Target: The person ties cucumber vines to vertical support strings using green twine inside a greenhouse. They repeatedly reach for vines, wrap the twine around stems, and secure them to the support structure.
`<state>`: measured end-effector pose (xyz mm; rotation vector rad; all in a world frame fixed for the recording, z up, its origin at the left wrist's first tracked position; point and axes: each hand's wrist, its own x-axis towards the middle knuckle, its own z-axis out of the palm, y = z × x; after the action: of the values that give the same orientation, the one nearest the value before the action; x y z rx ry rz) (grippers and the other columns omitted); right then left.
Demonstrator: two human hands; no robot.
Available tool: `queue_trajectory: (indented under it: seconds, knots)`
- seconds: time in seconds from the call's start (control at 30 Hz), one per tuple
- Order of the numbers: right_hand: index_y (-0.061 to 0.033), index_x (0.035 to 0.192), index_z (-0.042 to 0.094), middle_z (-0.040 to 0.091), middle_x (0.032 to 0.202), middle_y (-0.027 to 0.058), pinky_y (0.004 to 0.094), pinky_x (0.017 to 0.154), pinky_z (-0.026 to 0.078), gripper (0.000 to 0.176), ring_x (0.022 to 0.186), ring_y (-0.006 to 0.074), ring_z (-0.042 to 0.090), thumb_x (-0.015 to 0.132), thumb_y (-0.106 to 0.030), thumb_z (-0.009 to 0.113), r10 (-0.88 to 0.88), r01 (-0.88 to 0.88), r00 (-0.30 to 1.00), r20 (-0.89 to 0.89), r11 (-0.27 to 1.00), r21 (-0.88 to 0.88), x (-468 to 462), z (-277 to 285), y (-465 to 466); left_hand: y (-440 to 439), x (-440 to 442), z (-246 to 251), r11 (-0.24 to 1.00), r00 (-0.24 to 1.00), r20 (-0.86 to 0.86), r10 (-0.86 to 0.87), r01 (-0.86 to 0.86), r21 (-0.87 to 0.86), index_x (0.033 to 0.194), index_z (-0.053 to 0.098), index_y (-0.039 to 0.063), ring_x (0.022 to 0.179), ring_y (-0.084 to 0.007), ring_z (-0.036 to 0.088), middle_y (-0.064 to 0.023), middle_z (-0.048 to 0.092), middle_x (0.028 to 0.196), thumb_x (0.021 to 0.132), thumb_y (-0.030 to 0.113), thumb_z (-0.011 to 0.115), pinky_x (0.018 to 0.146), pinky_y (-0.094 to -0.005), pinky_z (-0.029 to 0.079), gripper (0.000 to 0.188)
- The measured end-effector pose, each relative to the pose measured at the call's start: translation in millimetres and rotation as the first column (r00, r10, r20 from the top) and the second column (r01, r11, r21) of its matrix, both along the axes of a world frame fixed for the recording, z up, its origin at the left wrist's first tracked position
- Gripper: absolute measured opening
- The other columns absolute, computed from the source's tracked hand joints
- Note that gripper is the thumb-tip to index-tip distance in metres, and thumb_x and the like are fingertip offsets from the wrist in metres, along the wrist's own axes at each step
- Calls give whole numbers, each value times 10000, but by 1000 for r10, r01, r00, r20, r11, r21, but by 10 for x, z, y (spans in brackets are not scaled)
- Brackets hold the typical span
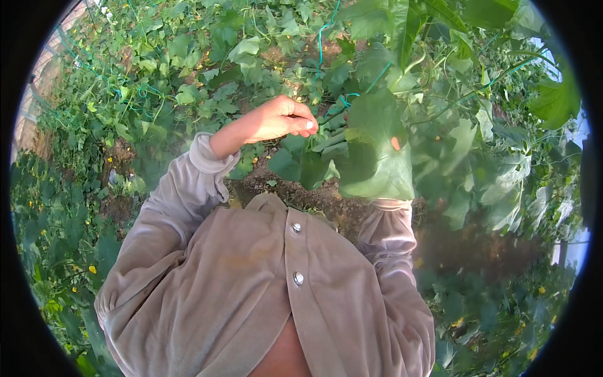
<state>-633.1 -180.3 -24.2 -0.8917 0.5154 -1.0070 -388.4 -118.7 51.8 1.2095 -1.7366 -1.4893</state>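
Note:
My left hand reaches forward, its thumb and fingertips pinched together at the end of a thin green vine stem. Whether something small sits between those fingertips cannot be told. My right hand is almost wholly covered by a broad green leaf; only a bit of skin shows through, and its fingers are hidden. Just beyond the leaf, teal twine is looped at the stem. More of this twine runs upward among the foliage.
Leafy vines with small yellow flowers spread on both sides. Large leaves hang close at the upper right along a slanting, twine-supported stem. Bare brown soil lies between the plants in front of me. A pale path edge shows at far left.

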Motion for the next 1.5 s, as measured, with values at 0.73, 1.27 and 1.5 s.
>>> queue_trajectory:
  seconds: [0.73,1.27,1.5]
  knots:
    - [13,1256,386,556,1082,142,365,908,389,531,980,214,534,818,-166,628,332,-383,842,-424,923,-37,-97,298,409,-273,-596,-293,954,860,-490,146,-254,-162,804,630,-10,569,-89,500,-16,562,645,786,119,626,480,-243,382,130]
    - [32,992,560,614,893,81,331,808,428,380,828,193,574,867,-327,577,-118,-79,829,-547,943,-323,140,492,470,-60,307,1270,757,915,-233,330,-404,-514,749,584,-19,548,-172,504,-77,521,603,779,111,575,465,-312,393,134]
    - [39,1145,490,578,1037,135,337,865,448,348,948,227,580,908,-215,513,-162,-43,837,-522,933,-358,200,-265,106,-92,-338,-285,908,963,41,267,-238,-345,978,599,-6,718,-197,585,-92,632,828,845,126,523,650,-347,458,202]
